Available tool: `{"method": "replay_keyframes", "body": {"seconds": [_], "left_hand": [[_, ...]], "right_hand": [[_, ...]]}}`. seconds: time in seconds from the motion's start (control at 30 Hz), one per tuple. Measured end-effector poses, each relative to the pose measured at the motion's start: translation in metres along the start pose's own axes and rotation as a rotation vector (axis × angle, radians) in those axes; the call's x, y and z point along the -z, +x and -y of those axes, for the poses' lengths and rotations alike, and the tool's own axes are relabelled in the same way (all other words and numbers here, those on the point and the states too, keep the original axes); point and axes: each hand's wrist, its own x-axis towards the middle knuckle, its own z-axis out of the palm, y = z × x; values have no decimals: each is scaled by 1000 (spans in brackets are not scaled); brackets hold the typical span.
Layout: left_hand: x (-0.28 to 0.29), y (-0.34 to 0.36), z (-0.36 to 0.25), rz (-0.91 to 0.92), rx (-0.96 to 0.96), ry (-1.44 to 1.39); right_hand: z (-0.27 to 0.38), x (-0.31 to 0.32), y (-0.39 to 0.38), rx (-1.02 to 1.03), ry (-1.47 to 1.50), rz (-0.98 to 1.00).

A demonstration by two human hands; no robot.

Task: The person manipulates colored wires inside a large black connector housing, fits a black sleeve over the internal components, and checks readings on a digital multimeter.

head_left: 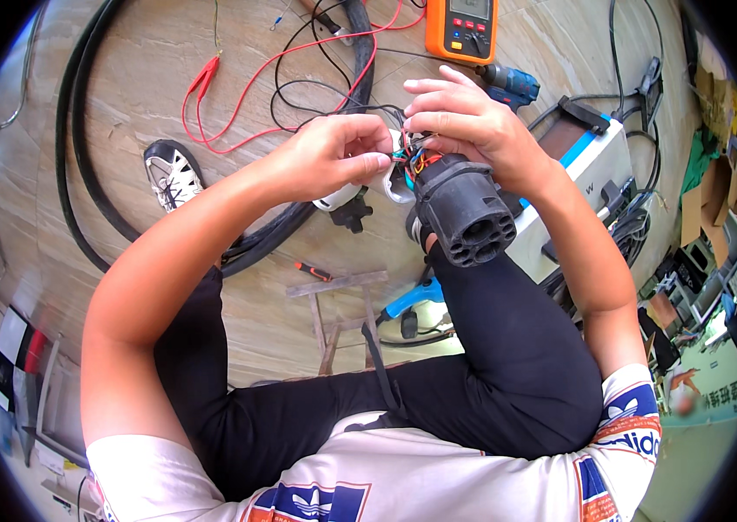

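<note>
A black multi-pin connector [469,224] faces up toward me, with coloured wires [420,158] bunched at its back end. My right hand [479,130] curls over these wires and the back of the connector. My left hand [342,152] has thumb and fingertips closed at the wires beside a white housing [394,184]; exactly what they pinch is partly hidden. A black plastic fitting [351,211] on a white body hangs below my left hand.
Around me on the floor [273,226] lie thick black cable [64,157], red test leads [207,74], an orange meter [461,28], a blue drill [512,85], a white-and-blue case [573,196], a screwdriver [313,271] and a blue tool [412,300]. Clutter [707,191] fills the far right.
</note>
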Motion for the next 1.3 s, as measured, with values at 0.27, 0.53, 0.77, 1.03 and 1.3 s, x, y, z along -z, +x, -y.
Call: {"method": "replay_keyframes", "body": {"seconds": [0.27,0.53,0.77,1.03,1.3], "left_hand": [[5,2,1,47,-48,117],[9,2,6,65,-23,33],[5,2,19,80,-68,-3],[2,5,21,77,-140,150],[6,9,24,121,-27,-115]], "right_hand": [[-1,-2,-3,45,46,47],[0,20,5,97,-42,222],[-3,6,-8,113,-8,174],[1,12,-11,132,-76,213],[3,16,-10,166,-163,231]]}}
